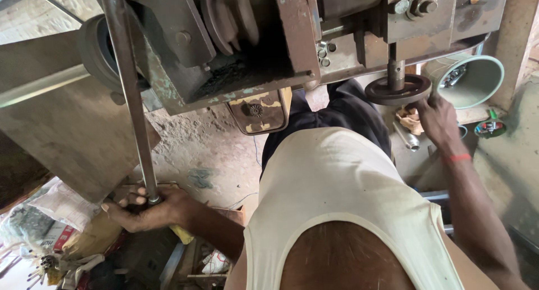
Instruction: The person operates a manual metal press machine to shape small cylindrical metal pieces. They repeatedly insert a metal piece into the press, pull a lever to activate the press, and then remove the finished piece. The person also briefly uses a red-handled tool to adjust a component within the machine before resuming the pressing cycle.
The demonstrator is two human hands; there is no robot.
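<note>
Left hand (pixel 149 208) clenched around the lower end of a long steel lever (pixel 130 93) left of the rusty machine (pixel 292 37). Right hand (pixel 438 119) grips the round handwheel (pixel 397 90) under the machine's right side.

Lit softly by daylight, brightest at the upper left and right edges. Dim and shadowed under the machine (pixel 252 37) and along the bottom left. Bent by wide-angle distortion at the borders; fairly sharp overall.
</note>
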